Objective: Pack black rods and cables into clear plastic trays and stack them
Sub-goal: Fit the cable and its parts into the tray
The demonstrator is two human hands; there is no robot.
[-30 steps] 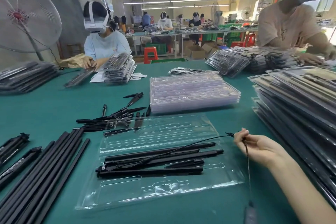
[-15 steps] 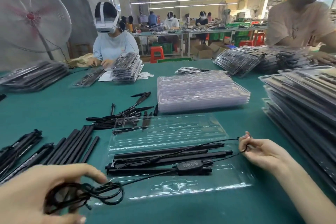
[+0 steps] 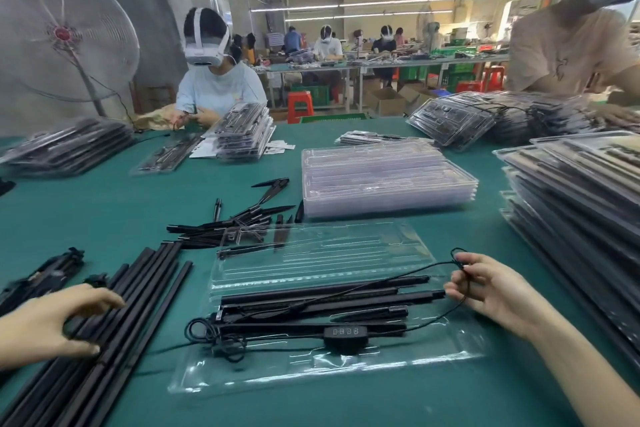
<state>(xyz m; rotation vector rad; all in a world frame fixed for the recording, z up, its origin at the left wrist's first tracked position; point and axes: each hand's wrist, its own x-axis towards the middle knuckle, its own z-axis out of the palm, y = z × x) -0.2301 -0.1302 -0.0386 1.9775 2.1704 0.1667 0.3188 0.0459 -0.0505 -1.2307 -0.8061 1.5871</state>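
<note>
At a green packing table (image 3: 104, 204), a worker's right hand (image 3: 485, 291) pinches the loop end of a black cable (image 3: 460, 262), while the left hand (image 3: 52, 322) rests with curled fingers on loose black rods (image 3: 131, 305) beside the open clear tray (image 3: 329, 305). Several rods and the cable's inline controller (image 3: 346, 334) already lie in the tray. The cable drapes slack across them; a tug could likely drag the controller or rods out of their slots, and the untidy coil at the tray's left may keep it from closing flat.
</note>
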